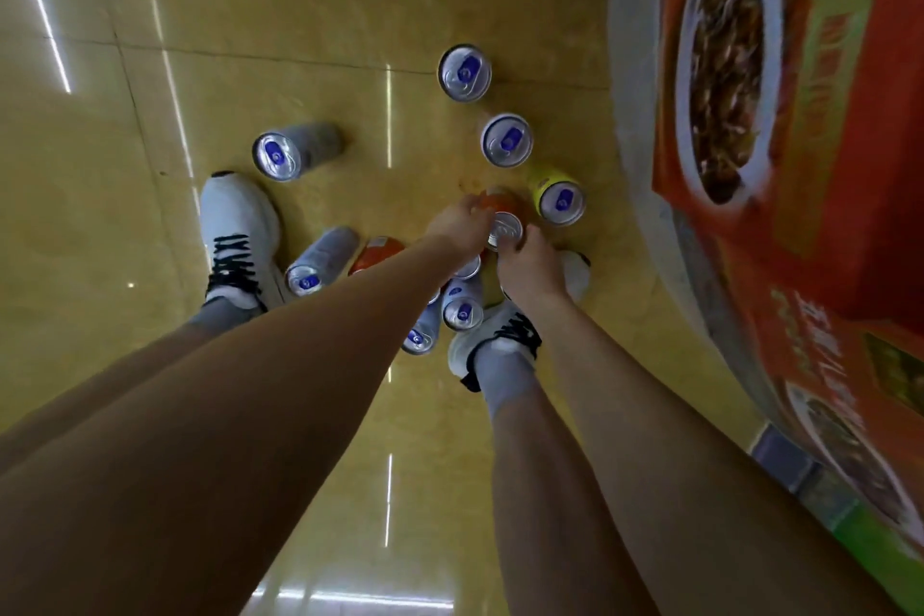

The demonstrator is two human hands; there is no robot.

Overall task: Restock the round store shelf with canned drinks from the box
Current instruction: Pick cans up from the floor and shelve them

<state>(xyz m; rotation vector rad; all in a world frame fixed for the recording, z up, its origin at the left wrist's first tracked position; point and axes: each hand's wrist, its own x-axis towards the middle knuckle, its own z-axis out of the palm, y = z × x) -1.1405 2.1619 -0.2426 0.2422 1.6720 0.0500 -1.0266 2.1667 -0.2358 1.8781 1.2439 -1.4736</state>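
I have both hands on the orange can (502, 210) standing on the floor (300, 15): left hand (462, 220) curled round its side, right hand (525, 255) pinching the rim. Loose cans crowd my shoes (240, 235); I judge a careless lift could knock the yellow can (557, 195) over. No box in view; the round shelf (645, 165) holds red cartons (800, 115).

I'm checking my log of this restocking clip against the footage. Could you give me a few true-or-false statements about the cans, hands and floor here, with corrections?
1. Both hands, the left hand and the right hand, hold the orange can. True.
2. A yellow can stands beside the orange can. True.
3. All the cans sit in a box. False: they stand loose on the tiled floor.
4. The person is barefoot. False: they wear white sneakers.
5. Every can is grey. False: some are orange or yellow.
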